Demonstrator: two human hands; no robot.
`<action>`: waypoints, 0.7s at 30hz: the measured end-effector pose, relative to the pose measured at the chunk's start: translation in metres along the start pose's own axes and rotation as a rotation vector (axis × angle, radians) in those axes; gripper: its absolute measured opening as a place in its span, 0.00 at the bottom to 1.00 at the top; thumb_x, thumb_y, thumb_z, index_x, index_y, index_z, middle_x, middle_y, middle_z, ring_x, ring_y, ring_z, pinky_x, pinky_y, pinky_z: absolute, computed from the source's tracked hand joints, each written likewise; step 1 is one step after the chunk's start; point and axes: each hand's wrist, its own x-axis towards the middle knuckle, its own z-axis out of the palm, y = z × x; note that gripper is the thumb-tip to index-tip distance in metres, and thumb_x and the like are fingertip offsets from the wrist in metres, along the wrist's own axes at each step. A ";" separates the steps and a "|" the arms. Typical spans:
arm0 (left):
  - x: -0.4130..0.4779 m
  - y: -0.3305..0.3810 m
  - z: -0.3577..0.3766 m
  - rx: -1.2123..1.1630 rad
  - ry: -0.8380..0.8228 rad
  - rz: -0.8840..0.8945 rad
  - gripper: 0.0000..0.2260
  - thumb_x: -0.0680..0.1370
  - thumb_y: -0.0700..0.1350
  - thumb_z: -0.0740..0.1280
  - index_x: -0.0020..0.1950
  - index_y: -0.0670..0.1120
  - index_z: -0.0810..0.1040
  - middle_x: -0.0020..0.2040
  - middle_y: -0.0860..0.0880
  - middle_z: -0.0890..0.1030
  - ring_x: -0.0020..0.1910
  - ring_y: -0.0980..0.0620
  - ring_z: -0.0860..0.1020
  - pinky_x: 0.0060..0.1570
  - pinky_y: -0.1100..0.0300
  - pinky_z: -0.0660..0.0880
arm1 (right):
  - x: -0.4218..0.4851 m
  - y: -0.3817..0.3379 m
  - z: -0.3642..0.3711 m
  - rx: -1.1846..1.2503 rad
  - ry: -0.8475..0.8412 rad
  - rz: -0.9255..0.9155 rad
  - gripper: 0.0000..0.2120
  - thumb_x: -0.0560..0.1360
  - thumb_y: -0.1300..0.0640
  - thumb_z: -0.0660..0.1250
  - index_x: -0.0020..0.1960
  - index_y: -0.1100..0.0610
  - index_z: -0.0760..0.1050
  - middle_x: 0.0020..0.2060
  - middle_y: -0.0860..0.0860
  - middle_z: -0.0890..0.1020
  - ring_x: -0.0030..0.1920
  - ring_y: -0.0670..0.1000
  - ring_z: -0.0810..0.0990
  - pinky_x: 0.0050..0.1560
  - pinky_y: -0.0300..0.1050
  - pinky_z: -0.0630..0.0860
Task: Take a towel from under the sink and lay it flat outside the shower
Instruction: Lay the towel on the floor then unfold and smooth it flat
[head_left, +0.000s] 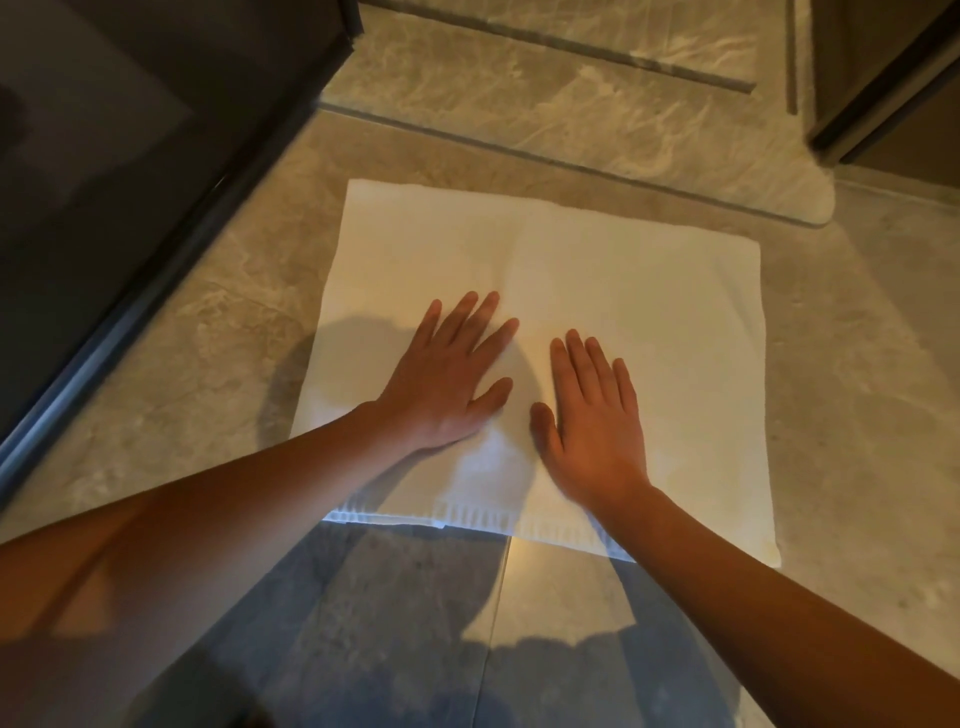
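Observation:
A white towel (649, 312) lies spread flat on the marbled tile floor, its fringed near edge toward me and its far edge close to the raised shower threshold (545, 161). My left hand (447, 379) rests palm down on the towel's middle, fingers spread. My right hand (592, 415) lies palm down just beside it, fingers together and pointing away. Neither hand grips the cloth. A faint crease runs up the towel's centre between the hands.
A dark glass panel (130, 182) with a metal bottom rail runs diagonally along the left. Beyond the threshold is the shower floor with a long slot drain (571, 49). A dark cabinet or wall corner (883, 78) stands at the upper right. Bare floor tiles (857, 415) surround the towel.

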 end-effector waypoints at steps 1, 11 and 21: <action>-0.001 0.000 0.002 0.011 -0.014 -0.002 0.31 0.81 0.60 0.52 0.83 0.50 0.57 0.84 0.44 0.53 0.83 0.44 0.50 0.79 0.40 0.49 | 0.000 0.000 0.000 0.005 0.001 0.000 0.32 0.82 0.43 0.49 0.82 0.56 0.49 0.82 0.53 0.51 0.82 0.53 0.45 0.80 0.55 0.44; -0.003 0.000 0.003 0.071 -0.046 -0.014 0.32 0.81 0.61 0.50 0.83 0.49 0.55 0.84 0.45 0.50 0.83 0.44 0.47 0.79 0.40 0.48 | -0.002 0.009 -0.007 0.009 0.009 0.038 0.36 0.81 0.40 0.54 0.82 0.56 0.47 0.82 0.55 0.47 0.81 0.55 0.43 0.80 0.56 0.42; 0.001 0.007 -0.005 0.107 -0.109 -0.055 0.34 0.78 0.60 0.48 0.82 0.46 0.59 0.84 0.46 0.49 0.83 0.44 0.48 0.79 0.40 0.46 | -0.025 0.038 -0.013 -0.034 -0.031 0.081 0.35 0.81 0.38 0.47 0.82 0.53 0.44 0.82 0.54 0.45 0.81 0.53 0.39 0.80 0.57 0.41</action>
